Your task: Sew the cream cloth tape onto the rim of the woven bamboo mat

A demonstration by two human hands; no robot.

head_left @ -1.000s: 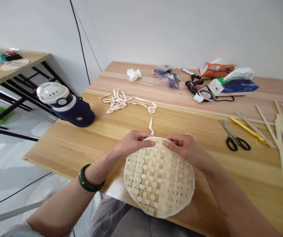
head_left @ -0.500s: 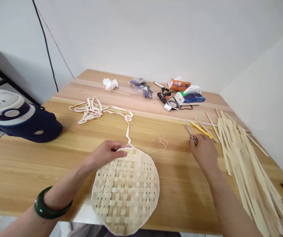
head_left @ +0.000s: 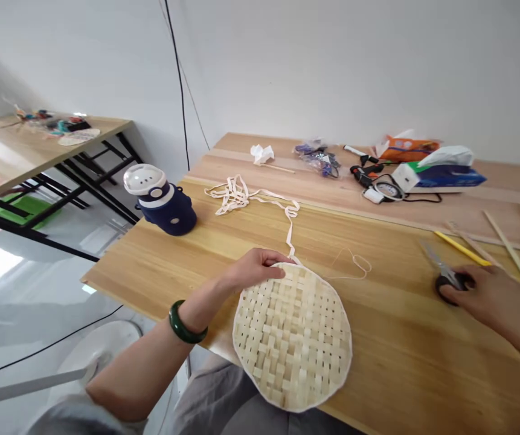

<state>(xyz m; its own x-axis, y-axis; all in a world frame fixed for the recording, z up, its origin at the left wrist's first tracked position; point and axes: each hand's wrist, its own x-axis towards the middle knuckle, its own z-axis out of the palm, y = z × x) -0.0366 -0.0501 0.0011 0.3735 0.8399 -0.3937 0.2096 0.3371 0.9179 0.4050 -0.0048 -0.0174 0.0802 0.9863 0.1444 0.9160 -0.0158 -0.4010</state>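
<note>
Both my hands are clamped: left hand (head_left: 258, 269) on the woven disc (head_left: 293, 338), right hand (head_left: 488, 293) on the scissors (head_left: 447, 278).
The disc overhangs the near edge of the table (head_left: 386, 320), weave apparently complete, white edging (head_left: 293, 411) round its visible rim; beyond, tape (head_left: 290, 232) and thread (head_left: 345, 278) trail loose, I judge not yet trimmed.

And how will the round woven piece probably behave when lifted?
The woven piece is probably light, being thin with small gaps. It may flex but should keep its shape: it looks flat with the left hand gripping only its edge.
</note>
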